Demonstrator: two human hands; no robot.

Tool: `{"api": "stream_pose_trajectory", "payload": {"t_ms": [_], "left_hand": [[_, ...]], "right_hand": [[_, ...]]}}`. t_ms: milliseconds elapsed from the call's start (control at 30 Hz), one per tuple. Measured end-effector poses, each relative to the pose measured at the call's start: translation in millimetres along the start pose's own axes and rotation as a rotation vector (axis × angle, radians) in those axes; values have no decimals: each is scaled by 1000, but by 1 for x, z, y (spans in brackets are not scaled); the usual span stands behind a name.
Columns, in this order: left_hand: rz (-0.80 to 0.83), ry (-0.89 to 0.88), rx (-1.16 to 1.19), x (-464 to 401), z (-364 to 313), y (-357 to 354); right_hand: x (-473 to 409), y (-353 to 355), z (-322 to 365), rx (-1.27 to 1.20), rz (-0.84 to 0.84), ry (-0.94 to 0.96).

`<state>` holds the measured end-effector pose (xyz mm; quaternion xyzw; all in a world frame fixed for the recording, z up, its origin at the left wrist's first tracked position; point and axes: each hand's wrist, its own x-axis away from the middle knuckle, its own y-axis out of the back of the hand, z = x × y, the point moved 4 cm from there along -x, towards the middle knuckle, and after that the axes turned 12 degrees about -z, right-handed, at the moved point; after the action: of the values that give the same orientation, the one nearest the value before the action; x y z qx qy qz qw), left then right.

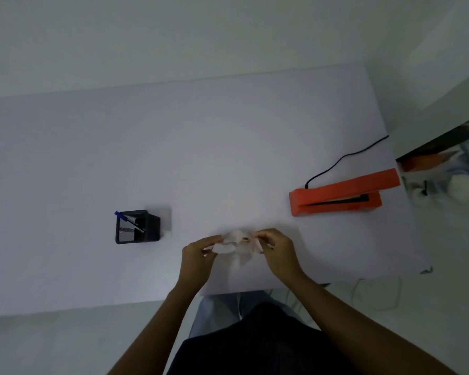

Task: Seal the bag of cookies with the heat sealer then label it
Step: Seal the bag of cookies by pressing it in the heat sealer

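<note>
While holding over the white table [119, 158], well left of and nearer than the orange heat sealer [341, 194] with its arm raised, best to flatten the mouth first. Left hand [198, 251] and right hand [275, 247] each pinching an upper corner of the bag of cookies [237, 246]. Worth pulling both edges taut and level, pressing air out, keeping crumbs clear of the seal line. Clear, crinkled, small; contents blurred, a brownish glimpse. Mesh pen holder [137, 227] left, pen [129, 221] inside.
</note>
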<state>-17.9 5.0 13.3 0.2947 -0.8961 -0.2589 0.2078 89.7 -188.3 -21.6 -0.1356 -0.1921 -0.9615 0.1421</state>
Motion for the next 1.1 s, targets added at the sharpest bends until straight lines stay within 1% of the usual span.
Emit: {"api": "stream_pose_trajectory", "payload": {"t_ms": [133,200,433,600,700,800,933,1033,1100], "left_hand": [[-38,18,42,-4,-7,-5],[-54,26,39,-6,-10,-5],[-36,28,60,-12,-14,-1],[22,61,35,-14,-7,-8],[60,89,-2,-18,-4,-10],[113,69,-40,-23,-9,-12],[111,14,-22,-37,-11,-5],[126,-5,19,-49,-7,1],[167,-6,55,-57,-3,5]], "right_hand": [[-3,-5,6,-60,-15,-26],[-4,-8,7,-54,-17,-14],[-14,-11,6,16,-4,9],[-24,-16,3,102,18,24],[-29,-20,1,156,99,-31],[-33,-20,7,157,155,-97],[-32,-21,15,218,127,28],[-28,-20,20,189,90,2],[-27,-19,21,147,75,-25]]}}
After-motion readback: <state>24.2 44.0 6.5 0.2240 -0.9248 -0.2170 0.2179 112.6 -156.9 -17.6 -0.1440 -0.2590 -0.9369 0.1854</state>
